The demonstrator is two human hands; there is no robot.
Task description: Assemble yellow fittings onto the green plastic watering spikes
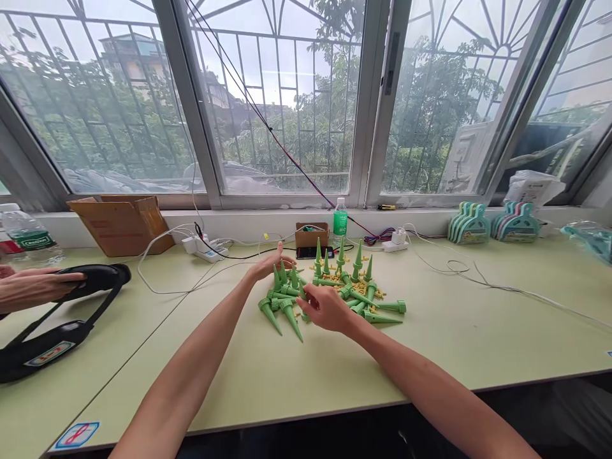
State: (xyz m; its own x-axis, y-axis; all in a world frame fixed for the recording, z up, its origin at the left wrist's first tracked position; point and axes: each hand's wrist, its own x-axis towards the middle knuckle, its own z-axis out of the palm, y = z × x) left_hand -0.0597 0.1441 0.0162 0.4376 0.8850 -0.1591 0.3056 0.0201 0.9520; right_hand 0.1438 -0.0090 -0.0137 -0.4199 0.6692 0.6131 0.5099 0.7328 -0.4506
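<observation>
A heap of green cone-shaped plastic spikes (335, 287) lies in the middle of the pale green table (454, 331), some upright, some on their sides, with small yellow parts (358, 287) scattered among them. My left hand (268, 262) hovers at the heap's far left side, fingers spread and thumb up, touching the upright spikes. My right hand (327, 307) rests at the heap's near edge, fingers curled around the base of one green spike (303, 292).
Another person's hand (33, 287) rests on a black strap device (62, 319) at the left. A cardboard box (122, 223), power strip (205, 250), small brown box (312, 236), green bottle (340, 220), cables and teal packaged items (492, 222) line the window side.
</observation>
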